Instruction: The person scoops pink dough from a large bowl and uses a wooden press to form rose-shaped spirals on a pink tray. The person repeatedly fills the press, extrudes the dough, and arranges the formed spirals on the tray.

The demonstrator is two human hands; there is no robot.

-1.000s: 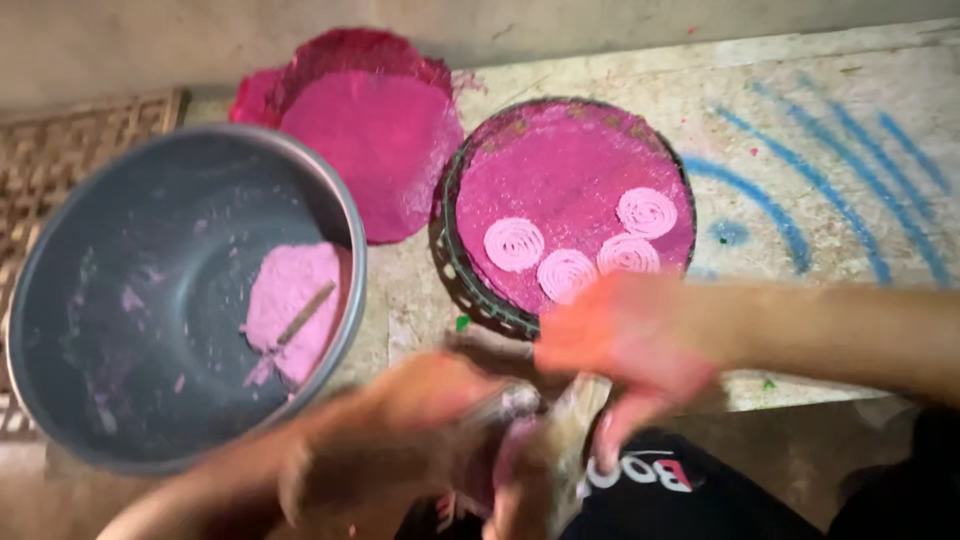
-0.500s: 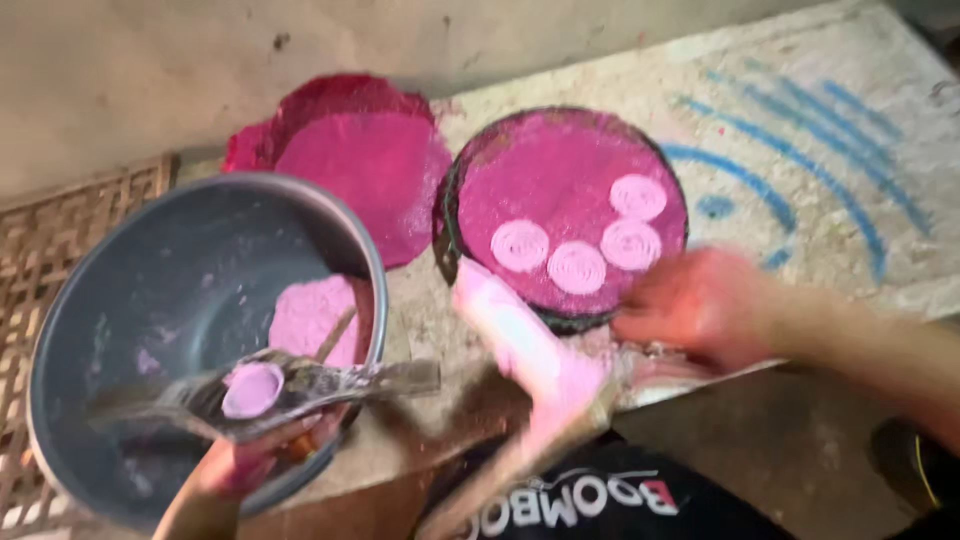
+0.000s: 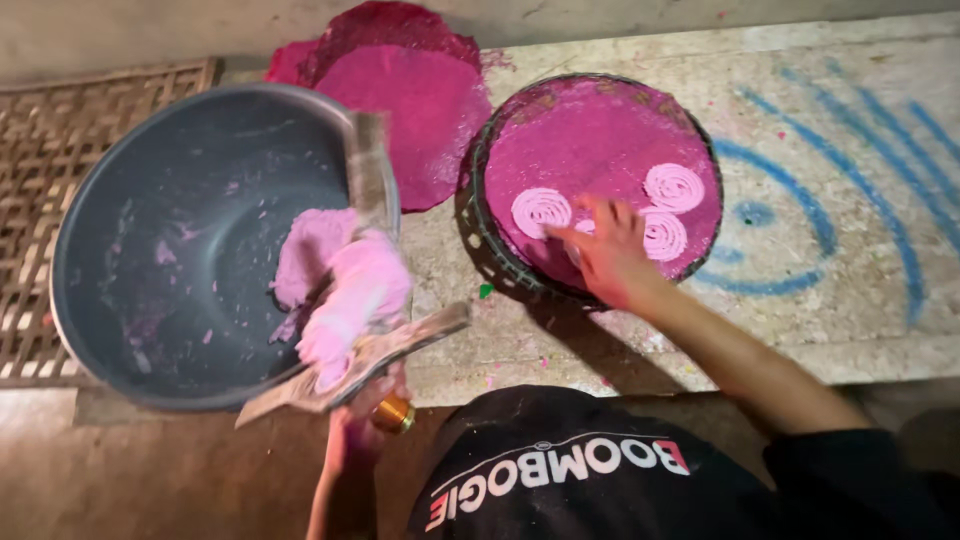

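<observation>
My left hand grips a metal dough press at the near rim of a big grey bowl. A lump of pink dough sits on the press, and a brass part shows under it. More pink dough lies inside the bowl. My right hand reaches out over a round pink-covered tray, fingers spread. Its fingertips touch the tray surface among three pink dough spirals, partly hiding one of them.
Two round pink sheets lie overlapped behind the bowl and tray. The stone slab on the right carries blue painted curves. A woven lattice mat lies at the left. My black garment fills the bottom edge.
My left hand has brought the press from low centre over to the bowl's rim, now loaded with pink dough. My right hand has moved from the press out onto the tray.
</observation>
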